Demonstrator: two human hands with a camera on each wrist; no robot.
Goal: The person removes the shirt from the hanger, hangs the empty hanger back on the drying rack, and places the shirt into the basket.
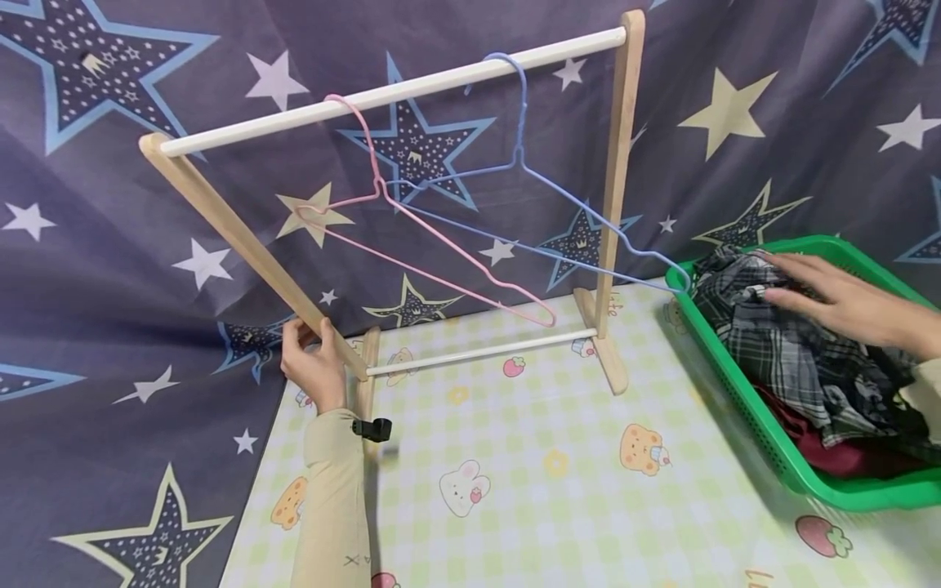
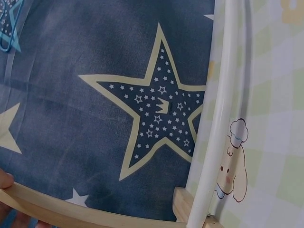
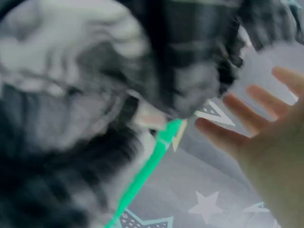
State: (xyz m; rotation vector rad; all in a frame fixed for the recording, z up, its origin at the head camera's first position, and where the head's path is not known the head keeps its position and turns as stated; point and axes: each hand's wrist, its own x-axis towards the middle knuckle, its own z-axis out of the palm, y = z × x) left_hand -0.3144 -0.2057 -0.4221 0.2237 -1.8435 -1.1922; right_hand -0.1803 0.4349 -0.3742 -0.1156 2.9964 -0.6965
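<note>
My left hand (image 1: pixel 314 367) grips the left wooden post (image 1: pixel 243 241) of a small clothes rack low down, thumb on one side and fingers on the other. From the rack's white top bar (image 1: pixel 441 80) hang a pink hanger (image 1: pixel 378 186) and a blue hanger (image 1: pixel 519 159), both bare. At the right, my right hand (image 1: pixel 853 302) is spread with straight fingers over a black-and-grey plaid garment (image 1: pixel 779 359) heaped in a green basket (image 1: pixel 860 494). In the right wrist view the plaid cloth is blurred beside the spread fingers (image 3: pixel 221 135).
Dark red cloth (image 1: pixel 845 457) lies under the plaid one in the basket. A thin white lower bar (image 1: pixel 478 353) joins the rack's wooden feet (image 1: pixel 612 367). The checked tablecloth (image 1: pixel 515 490) spreads in front, and a star-patterned curtain (image 1: pixel 456 261) hangs behind.
</note>
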